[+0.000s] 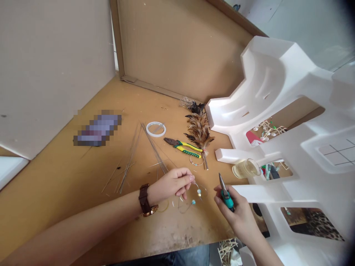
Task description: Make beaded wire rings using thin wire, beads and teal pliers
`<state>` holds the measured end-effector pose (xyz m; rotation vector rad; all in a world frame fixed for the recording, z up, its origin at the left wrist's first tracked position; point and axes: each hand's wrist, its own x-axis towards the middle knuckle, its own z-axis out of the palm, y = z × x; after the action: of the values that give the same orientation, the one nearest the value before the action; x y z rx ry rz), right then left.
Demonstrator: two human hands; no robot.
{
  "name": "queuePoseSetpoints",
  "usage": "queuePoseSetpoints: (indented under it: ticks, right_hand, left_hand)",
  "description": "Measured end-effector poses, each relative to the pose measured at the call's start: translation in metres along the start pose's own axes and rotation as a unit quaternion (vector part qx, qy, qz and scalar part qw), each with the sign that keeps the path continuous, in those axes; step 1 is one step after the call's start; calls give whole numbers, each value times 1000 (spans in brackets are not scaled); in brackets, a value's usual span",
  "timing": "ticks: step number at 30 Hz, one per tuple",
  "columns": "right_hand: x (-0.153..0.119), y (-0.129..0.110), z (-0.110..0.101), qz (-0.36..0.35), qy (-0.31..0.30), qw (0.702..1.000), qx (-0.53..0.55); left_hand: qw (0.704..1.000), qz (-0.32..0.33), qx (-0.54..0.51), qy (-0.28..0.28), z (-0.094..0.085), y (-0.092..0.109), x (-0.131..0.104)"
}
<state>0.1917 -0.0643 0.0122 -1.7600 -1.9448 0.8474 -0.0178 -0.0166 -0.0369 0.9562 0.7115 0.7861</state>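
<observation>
Over the front part of the table, my left hand [181, 181] pinches a thin wire strung with beads [199, 192], which hang just right of the fingertips. Another blue bead [193, 202] shows lower down by a curl of wire; whether it belongs to the same piece I cannot tell. To the right, my right hand [235, 208] is wrapped round the teal handles of needle-nose pliers [226, 194], their jaws pointing up and away. The pliers are apart from the wire. A brown-strapped watch [144, 199] sits on my left wrist.
Beyond my hands lie yellow-green pliers [184, 147], a beaded loop [196, 162], a feather bundle [199, 127], a tape roll [155, 129] and several loose wires [130, 162]. A white moulded frame [277, 155] with a glass jar [246, 169] stands right. A cardboard panel [177, 48] closes the back.
</observation>
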Motion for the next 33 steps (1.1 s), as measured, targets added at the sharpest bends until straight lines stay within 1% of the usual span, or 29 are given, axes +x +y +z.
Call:
queuePoseSetpoints:
  ticks: [2, 4, 7, 9, 11, 14, 20, 22, 25, 28, 31, 33]
  right_hand:
    - [-9, 0, -1, -6, -14, 997, -71]
    - [-16, -1, 3, -13, -21, 990, -142]
    - [-15, -1, 16, -24, 12, 970, -241]
    - [-9, 0, 25, -26, 33, 961, -275]
    - [-3, 2, 32, -22, 50, 956, -287]
    - [3, 2, 36, -19, 71, 952, -296]
    - [11, -2, 31, -56, 91, 941, -321]
    - [13, -4, 30, -66, 79, 941, -322]
    - [16, -5, 31, -63, 64, 943, -322]
    - [19, -5, 33, -55, 77, 938, -332]
    - [22, -5, 34, -69, 90, 938, -329]
    - [25, -6, 34, -90, 95, 938, -320]
  left_hand:
    - [997, 30, 31, 56, -1, -4, 2]
    - [993, 51, 52, 95, -1, -7, 3]
    - [989, 69, 61, 114, 0, -9, 3]
    - [989, 75, 54, 118, 2, -8, 3]
    - [990, 72, 42, 115, 3, -6, 2]
    - [991, 63, 37, 111, 3, -3, 0]
    - [992, 68, 38, 102, -2, 1, 0]
    - [990, 73, 35, 113, -5, 0, 2]
    - [986, 87, 35, 141, -7, -1, 4]
    - [978, 110, 67, 164, -6, 0, 3]
    - [975, 118, 95, 163, -5, 1, 1]
    - [977, 116, 91, 155, -5, 0, 1]
